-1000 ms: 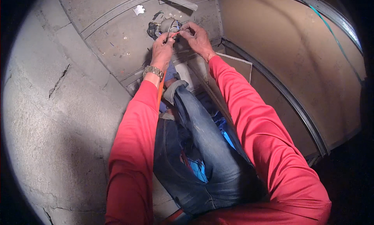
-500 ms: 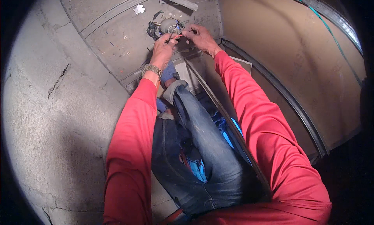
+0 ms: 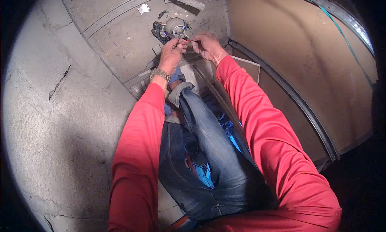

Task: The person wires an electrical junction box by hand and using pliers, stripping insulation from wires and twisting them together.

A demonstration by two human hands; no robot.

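My left hand (image 3: 173, 51), with a metal-banded watch at its wrist, has its fingers closed on a thin red wire (image 3: 185, 42) and beside a thin dark strand. My right hand (image 3: 204, 46) pinches the same red wire a little to the right. Just beyond my fingers, a round grey fitting (image 3: 175, 26) with several short wires sits on the grey panel (image 3: 116, 51). A crumpled black mass (image 3: 158, 31) lies at the fitting's left side.
My jeans-clad legs (image 3: 209, 151) stretch beneath my arms. A cracked concrete surface (image 3: 60, 111) fills the left. On the right are a brown board (image 3: 281, 39), a curved metal track (image 3: 299, 101) and a teal cable (image 3: 337, 29). A loose metal strip (image 3: 185, 1) lies at the top.
Both hands are slightly lower, nearer me, than a second ago, showing more of the round fitting. My right hand moved rightward, then back a little. The red wire stays between my hands.
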